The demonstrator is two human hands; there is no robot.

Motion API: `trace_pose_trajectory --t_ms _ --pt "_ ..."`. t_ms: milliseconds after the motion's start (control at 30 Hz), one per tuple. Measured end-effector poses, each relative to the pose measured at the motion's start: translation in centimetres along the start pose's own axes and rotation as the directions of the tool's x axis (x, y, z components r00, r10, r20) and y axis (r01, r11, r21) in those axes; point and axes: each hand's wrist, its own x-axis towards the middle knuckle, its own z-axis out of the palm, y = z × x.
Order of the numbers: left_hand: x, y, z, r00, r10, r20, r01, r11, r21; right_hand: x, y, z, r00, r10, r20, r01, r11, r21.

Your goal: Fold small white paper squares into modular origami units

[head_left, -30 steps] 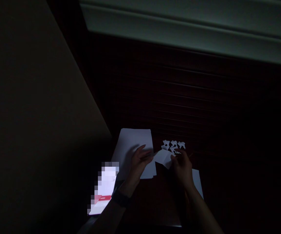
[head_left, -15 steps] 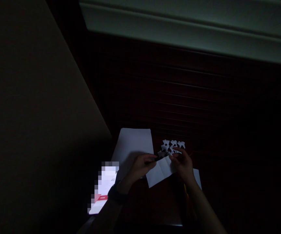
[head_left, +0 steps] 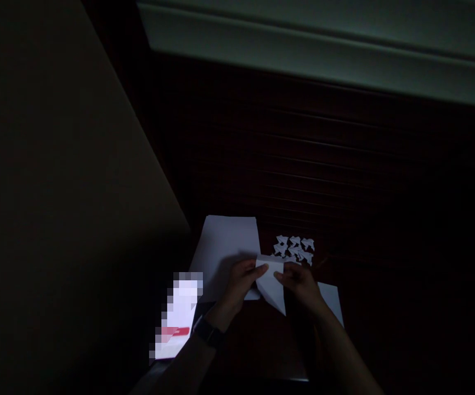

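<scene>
The scene is very dark. Both my hands hold a small white sheet of paper [head_left: 272, 282] between them, above a dark wooden table. My left hand [head_left: 241, 282] pinches its left edge with closed fingers; a dark watch sits on that wrist. My right hand [head_left: 301, 282] grips the paper's right side with fingers closed. The paper hangs down to a point. Just beyond my hands lies a cluster of several small folded white paper shapes [head_left: 295, 248].
A stack of white paper [head_left: 225, 241] lies to the left behind my hands. Another white sheet [head_left: 332, 302] lies under my right wrist. A lit phone screen [head_left: 175, 323] rests at the table's left edge. A pale wall and a light ledge [head_left: 303, 49] surround the table.
The small sheet was spread flat and wide half a second ago; now it is turned and folded narrower, pointing down. Both hands have moved closer together.
</scene>
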Motion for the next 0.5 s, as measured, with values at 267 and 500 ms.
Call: trace_pose_trajectory --t_ms 267,500 --pt "0.7 0.2 -1.1 0.997 0.072 -0.016 -0.068 0.984 0.166 -0.2 -0.1 -1.4 0.99 0.096 0.102 -0.099 0.995 0.025" --pt "0.5 0.5 -2.6 0.97 -0.083 0.228 0.045 0.984 0.17 -0.2 -1.0 -1.9 0.985 0.128 0.113 -0.13 0.991 0.01"
